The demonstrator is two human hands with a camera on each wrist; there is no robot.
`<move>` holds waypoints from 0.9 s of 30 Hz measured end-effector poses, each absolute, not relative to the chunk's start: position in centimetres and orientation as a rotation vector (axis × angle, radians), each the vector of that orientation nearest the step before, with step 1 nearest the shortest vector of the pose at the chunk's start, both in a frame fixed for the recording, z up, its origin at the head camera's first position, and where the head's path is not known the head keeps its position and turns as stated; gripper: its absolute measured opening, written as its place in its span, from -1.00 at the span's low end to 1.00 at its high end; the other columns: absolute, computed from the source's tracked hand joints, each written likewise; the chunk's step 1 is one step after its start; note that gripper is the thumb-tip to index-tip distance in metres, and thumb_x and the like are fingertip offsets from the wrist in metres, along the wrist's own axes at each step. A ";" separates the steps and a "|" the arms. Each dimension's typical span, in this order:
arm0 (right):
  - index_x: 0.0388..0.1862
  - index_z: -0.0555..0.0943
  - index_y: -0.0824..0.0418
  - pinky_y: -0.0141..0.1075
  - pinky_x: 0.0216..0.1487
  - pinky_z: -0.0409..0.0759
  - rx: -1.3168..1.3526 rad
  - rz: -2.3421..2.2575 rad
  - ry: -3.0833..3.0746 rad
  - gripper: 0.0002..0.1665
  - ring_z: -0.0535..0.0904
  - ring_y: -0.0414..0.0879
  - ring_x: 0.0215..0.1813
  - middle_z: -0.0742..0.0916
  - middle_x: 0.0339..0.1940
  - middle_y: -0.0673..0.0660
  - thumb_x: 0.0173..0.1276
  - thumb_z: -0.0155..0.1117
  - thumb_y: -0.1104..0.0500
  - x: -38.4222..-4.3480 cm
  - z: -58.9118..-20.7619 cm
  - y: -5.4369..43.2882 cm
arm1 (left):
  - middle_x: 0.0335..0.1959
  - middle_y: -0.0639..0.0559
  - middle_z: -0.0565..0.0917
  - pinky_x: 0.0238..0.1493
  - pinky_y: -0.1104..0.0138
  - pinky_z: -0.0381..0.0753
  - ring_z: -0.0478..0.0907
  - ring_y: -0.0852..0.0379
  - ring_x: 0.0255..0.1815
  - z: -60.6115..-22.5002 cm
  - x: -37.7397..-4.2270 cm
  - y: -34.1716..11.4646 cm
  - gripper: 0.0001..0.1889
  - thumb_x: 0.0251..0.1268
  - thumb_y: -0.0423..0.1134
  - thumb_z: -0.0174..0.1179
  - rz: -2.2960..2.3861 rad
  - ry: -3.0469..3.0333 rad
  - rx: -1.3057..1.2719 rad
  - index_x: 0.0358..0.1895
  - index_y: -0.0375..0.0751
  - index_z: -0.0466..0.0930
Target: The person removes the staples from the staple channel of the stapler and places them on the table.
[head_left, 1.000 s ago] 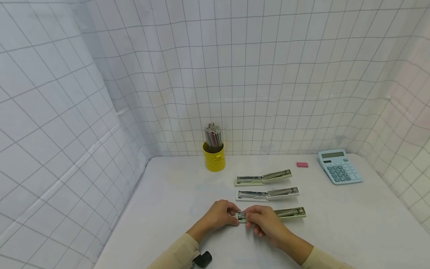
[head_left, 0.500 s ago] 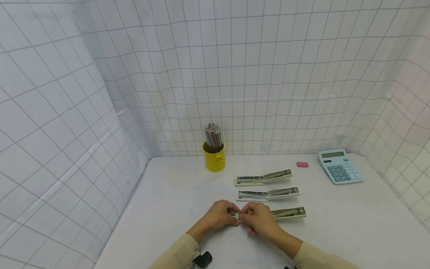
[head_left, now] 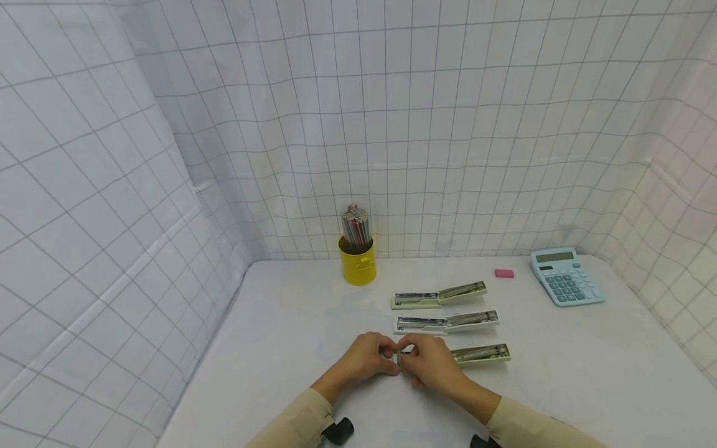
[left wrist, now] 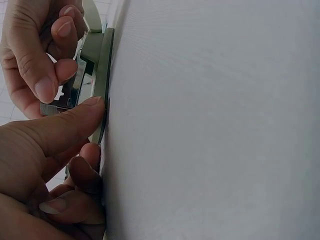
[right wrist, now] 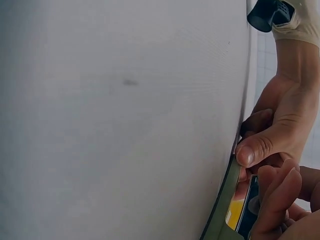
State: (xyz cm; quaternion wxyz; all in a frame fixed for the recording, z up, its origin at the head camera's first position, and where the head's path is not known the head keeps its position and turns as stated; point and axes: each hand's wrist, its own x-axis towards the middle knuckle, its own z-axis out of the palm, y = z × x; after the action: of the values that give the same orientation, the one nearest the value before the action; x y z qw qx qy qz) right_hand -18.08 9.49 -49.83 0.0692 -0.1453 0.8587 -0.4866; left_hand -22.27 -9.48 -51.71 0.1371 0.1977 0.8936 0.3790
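Observation:
In the head view my left hand (head_left: 366,356) holds the front end of the nearest opened stapler (head_left: 482,354), thumb on the near side. The left wrist view shows that thumb pressed along the pale green base (left wrist: 102,65). My right hand (head_left: 428,364) is over the stapler's magazine, its curled thumb and finger pinching a ribbed grey strip of staples (left wrist: 48,109) at the front end. These fingers cover most of the magazine in the head view. From the right wrist, the dark magazine side (right wrist: 247,210) shows beside the right fingertips.
Two more opened staplers, a white one (head_left: 422,325) and a pale green one (head_left: 417,300), lie behind in a row. A yellow cup (head_left: 358,267) of pencils stands at the back. Farther right are a pink eraser (head_left: 504,274) and a blue calculator (head_left: 567,277).
My right hand has moved slightly left along the magazine, up close to the left fingertips, covering the front end that showed earlier. The left hand stays in place.

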 end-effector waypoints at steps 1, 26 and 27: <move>-0.08 0.70 0.23 -0.43 -0.74 0.32 -0.450 -1.452 2.602 -0.79 0.46 -0.28 -0.80 0.69 -0.65 0.04 0.32 0.30 0.28 -18.1 -49.8 9.4 | -0.43 0.19 0.59 -0.23 0.35 0.43 0.44 0.27 -0.35 -51.7 -22.3 -9.5 -0.70 -0.06 -0.25 0.58 1.095 2.589 0.578 -0.17 -0.12 0.78; -0.15 0.68 0.16 -0.32 -0.59 0.42 -0.347 -1.364 2.727 -0.83 0.45 -0.17 -0.60 0.63 -0.50 -0.02 0.30 0.41 0.17 -17.6 -43.5 15.7 | -0.41 0.16 0.58 -0.17 0.35 0.43 0.43 0.26 -0.33 -51.4 -22.4 -9.8 -0.68 -0.04 -0.30 0.56 1.133 2.526 0.600 -0.12 -0.11 0.79; -0.15 0.67 0.17 -0.32 -0.60 0.42 -0.324 -1.387 2.688 -0.83 0.45 -0.17 -0.62 0.62 -0.50 0.00 0.30 0.41 0.18 -17.3 -43.7 16.2 | -0.41 0.16 0.58 -0.16 0.35 0.43 0.43 0.26 -0.33 -51.3 -22.4 -9.7 -0.67 -0.03 -0.31 0.56 1.142 2.515 0.598 -0.12 -0.11 0.79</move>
State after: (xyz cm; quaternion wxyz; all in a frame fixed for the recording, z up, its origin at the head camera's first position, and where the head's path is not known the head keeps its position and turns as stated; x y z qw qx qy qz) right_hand -17.29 16.22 -43.69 0.0497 -0.1065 0.8825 -0.4553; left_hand -22.37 -9.75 -51.33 0.1572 0.2088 0.8788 0.3992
